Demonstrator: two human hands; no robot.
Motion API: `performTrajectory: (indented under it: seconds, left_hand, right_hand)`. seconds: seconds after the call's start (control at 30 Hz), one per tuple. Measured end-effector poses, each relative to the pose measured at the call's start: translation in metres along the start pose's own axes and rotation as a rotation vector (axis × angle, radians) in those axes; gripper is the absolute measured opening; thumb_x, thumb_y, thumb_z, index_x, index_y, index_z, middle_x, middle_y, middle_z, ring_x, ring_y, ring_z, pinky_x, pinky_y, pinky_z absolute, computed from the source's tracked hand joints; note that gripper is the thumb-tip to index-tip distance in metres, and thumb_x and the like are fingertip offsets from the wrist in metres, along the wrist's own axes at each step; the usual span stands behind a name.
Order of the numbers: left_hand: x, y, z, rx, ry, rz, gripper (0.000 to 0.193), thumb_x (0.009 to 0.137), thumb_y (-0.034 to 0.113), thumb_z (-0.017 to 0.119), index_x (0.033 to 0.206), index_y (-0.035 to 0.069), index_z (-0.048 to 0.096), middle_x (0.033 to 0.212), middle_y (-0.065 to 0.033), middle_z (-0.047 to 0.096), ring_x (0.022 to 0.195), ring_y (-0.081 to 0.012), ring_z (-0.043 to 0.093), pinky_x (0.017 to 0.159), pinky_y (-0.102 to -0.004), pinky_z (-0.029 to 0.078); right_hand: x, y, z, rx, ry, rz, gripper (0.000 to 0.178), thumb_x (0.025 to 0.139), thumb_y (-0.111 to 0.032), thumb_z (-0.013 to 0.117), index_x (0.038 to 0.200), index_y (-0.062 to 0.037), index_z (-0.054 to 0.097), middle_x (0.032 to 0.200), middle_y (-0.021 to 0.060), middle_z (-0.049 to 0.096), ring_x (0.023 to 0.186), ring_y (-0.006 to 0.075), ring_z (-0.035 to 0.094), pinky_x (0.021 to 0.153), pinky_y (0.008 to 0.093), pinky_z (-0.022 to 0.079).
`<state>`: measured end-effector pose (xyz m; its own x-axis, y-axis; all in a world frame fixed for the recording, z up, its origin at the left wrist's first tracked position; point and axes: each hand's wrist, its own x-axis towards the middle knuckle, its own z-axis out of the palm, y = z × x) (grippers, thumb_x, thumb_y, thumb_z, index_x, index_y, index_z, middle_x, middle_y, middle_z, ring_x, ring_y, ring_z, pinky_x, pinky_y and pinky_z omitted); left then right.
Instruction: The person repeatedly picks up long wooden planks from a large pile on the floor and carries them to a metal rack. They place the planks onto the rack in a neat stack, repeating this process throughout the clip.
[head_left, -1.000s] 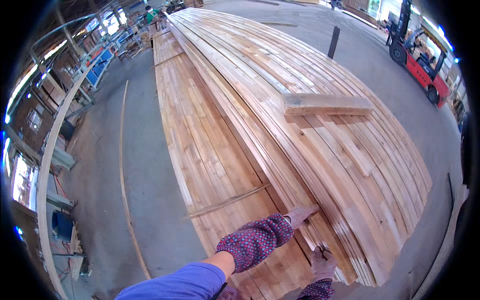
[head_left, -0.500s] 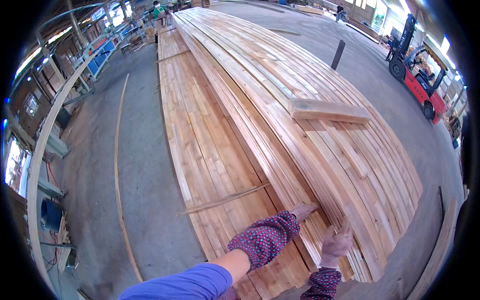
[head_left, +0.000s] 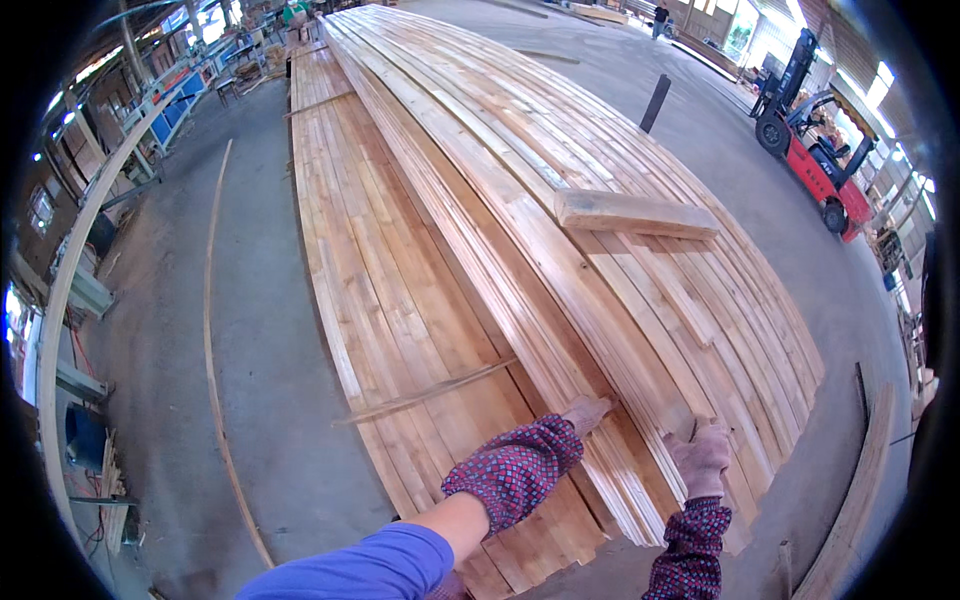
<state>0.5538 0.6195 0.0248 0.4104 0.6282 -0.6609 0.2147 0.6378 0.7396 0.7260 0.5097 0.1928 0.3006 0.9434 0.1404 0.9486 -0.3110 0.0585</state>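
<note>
Hands: right hand bent over the near left edge of the right stack, thumb spread from the fingers; left hand laid on the near part of the middle stack. Whether either is grasping a board or only pressing, I cannot tell.
Grip: probably surest with thumb on the face and fingers round the edge, clear of the gap between stacks, where they could be pinched.
Middle stack: long narrow boards between low boards and right stack; a flat, steady left palm should check sliding.
Right stack: long boards, likely whippy, so slow, level handling should twist them least.
Strip: thin, across the low boards, left of the middle stack; best left undisturbed.
Block: lies across the right stack, beyond the hands; could shift if boards beneath move.
Forklift: far right, well apart.
</note>
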Motion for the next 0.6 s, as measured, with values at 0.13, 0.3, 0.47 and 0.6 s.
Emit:
performTrajectory:
  seconds: [0.13, 0.3, 0.47, 0.6]
  left_hand:
    - [0.018, -0.034, -0.025, -0.117, -0.064, 0.162, 0.056, 0.088, 0.049, 0.058, 0.117, 0.002, 0.057, 0.104, -0.0132, 0.059, 0.085, -0.0257, 0.06, 0.067, -0.0403, 0.053]
    - [-0.068, 0.026, -0.019, -1.143, -0.128, -0.303, 0.06, 0.093, 0.061, 0.042, 0.119, 0.008, 0.054, 0.098, -0.0088, 0.055, 0.088, -0.0246, 0.053, 0.078, -0.043, 0.047]
    - [-0.027, 0.0, -0.019, -0.21, -0.1, 0.314, 0.051, 0.093, 0.041, 0.052, 0.13, 0.006, 0.048, 0.095, -0.0093, 0.058, 0.086, -0.0234, 0.058, 0.07, -0.0392, 0.05]
    - [-0.028, 0.037, -0.006, 0.711, 0.007, 0.532, 0.051, 0.084, 0.012, 0.062, 0.132, 0.007, 0.046, 0.094, -0.0125, 0.062, 0.084, -0.0232, 0.063, 0.066, -0.0359, 0.051]
  right_hand:
    - [-0.024, -0.03, -0.021, 0.014, 0.012, -0.111, 0.052, 0.059, -0.042, 0.08, 0.097, -0.0092, 0.064, 0.095, 0.014, 0.061, 0.09, 0.0304, 0.06, 0.075, 0.0436, 0.05]
    - [-0.058, -0.03, 0.042, -0.154, -0.358, 0.087, 0.06, 0.069, -0.046, 0.073, 0.115, -0.0097, 0.06, 0.104, 0.0127, 0.06, 0.095, 0.0311, 0.06, 0.077, 0.0409, 0.051]
    - [-0.058, -0.048, 0.034, 0.084, -0.129, -0.02, 0.056, 0.072, -0.04, 0.072, 0.118, -0.0117, 0.056, 0.102, 0.0136, 0.062, 0.094, 0.0309, 0.062, 0.078, 0.0423, 0.052]
    - [0.008, -0.034, -0.003, 0.223, 0.119, -0.126, 0.067, 0.072, -0.03, 0.074, 0.131, -0.0114, 0.049, 0.114, 0.0175, 0.061, 0.1, 0.0344, 0.061, 0.085, 0.0427, 0.05]
